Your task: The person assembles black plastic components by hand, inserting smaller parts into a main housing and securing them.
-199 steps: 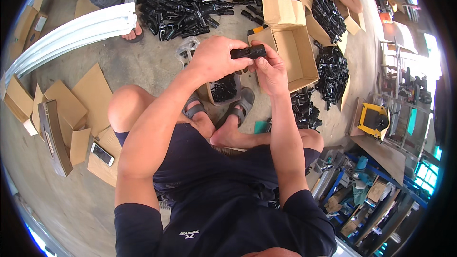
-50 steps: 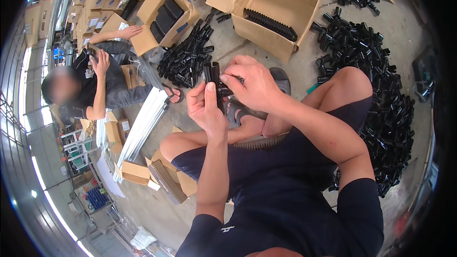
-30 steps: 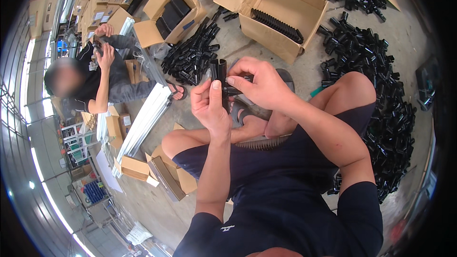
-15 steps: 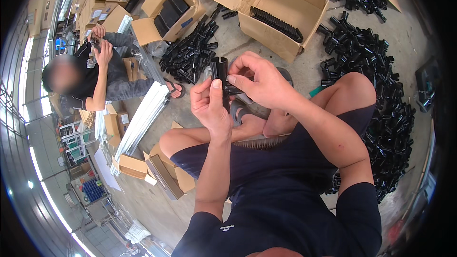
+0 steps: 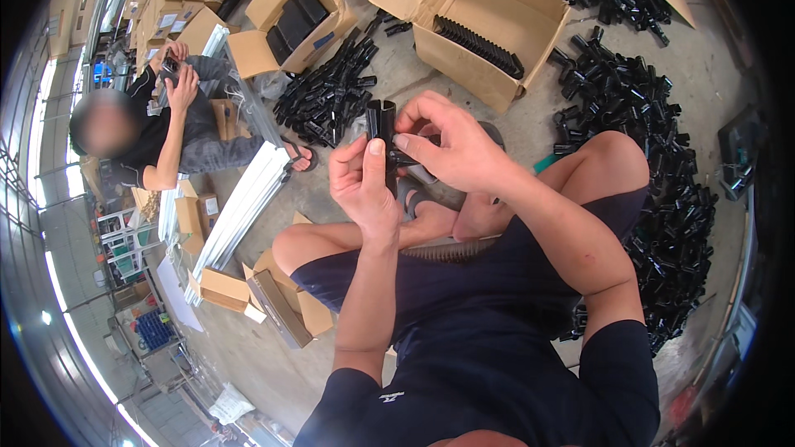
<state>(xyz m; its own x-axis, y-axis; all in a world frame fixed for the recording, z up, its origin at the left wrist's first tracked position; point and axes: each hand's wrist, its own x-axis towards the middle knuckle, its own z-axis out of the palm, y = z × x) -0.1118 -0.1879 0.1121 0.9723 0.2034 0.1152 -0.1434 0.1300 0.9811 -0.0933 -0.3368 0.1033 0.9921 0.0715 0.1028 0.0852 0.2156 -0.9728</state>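
Observation:
My left hand is closed around a glossy black part with tube-like sections, its thumb lying along the near face. The part stands upright above my crossed legs, its upper end poking out over the fingers. From the right, my right hand pinches at the side of the same part with thumb and forefinger. Something short and dark sticks out sideways there, partly hidden by the fingers. A cardboard box beyond my hands holds a row of black parts stacked closely together.
Loose black parts lie heaped on my right, with a smaller pile ahead to the left. Another open carton holds black pieces. White metal profiles lie on the left, near a seated co-worker handling a small dark object.
Both my hands keep nearly the same grip on the black part. The co-worker's hands and the object in them have shifted slightly. The whole view has moved a little.

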